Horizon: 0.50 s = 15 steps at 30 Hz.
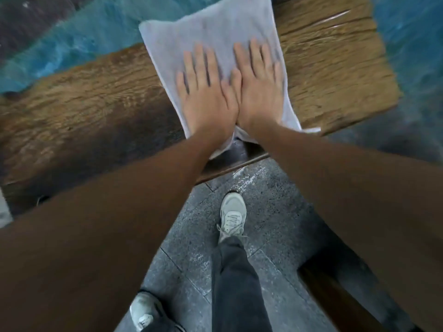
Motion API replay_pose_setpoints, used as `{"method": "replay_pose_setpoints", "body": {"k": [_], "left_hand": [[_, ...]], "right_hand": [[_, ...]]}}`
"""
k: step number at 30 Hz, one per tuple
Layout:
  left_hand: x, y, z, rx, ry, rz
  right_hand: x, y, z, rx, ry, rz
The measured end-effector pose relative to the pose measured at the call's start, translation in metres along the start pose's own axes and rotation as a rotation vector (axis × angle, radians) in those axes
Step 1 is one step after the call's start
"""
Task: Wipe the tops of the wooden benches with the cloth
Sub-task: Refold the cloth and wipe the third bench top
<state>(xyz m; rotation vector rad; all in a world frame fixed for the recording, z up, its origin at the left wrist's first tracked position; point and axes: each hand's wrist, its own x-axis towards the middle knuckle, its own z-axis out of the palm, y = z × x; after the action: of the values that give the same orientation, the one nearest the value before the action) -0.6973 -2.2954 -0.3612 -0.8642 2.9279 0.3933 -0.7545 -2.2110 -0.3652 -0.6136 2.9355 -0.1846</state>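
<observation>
A pale grey cloth [211,29] lies spread flat across the top of a long wooden bench [96,92]. My left hand [206,92] and my right hand [259,85] press side by side on the cloth's near half, fingers straight and spread, thumbs touching. The cloth's near corner hangs over the bench's front edge below my wrists. The bench end lies to the right of the cloth, and its wood looks lighter there than the darker stretch on the left.
The bench stands on a grey stone floor [275,212] with blue-green ground behind it. My two feet in pale sneakers [232,216] stand just in front. A dark wooden beam [335,295] lies low at the right.
</observation>
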Motion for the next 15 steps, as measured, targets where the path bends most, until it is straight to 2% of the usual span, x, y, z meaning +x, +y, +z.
{"method": "replay_pose_setpoints", "body": {"k": [4, 7, 12, 15], "left_hand": [[-0.081, 0.009, 0.007, 0.004, -0.076, 0.099], [-0.101, 0.010, 0.014, 0.065, -0.106, 0.171], [-0.039, 0.022, 0.015, 0.020, -0.029, 0.321], [0.028, 0.062, 0.016, -0.019, 0.037, 0.241]], "right_hand": [[-0.090, 0.029, -0.003, -0.003, -0.056, 0.109], [-0.120, 0.036, 0.001, 0.021, -0.037, 0.218], [-0.049, 0.062, -0.006, -0.019, -0.023, 0.190], [0.028, 0.084, -0.015, -0.046, 0.016, 0.212]]}}
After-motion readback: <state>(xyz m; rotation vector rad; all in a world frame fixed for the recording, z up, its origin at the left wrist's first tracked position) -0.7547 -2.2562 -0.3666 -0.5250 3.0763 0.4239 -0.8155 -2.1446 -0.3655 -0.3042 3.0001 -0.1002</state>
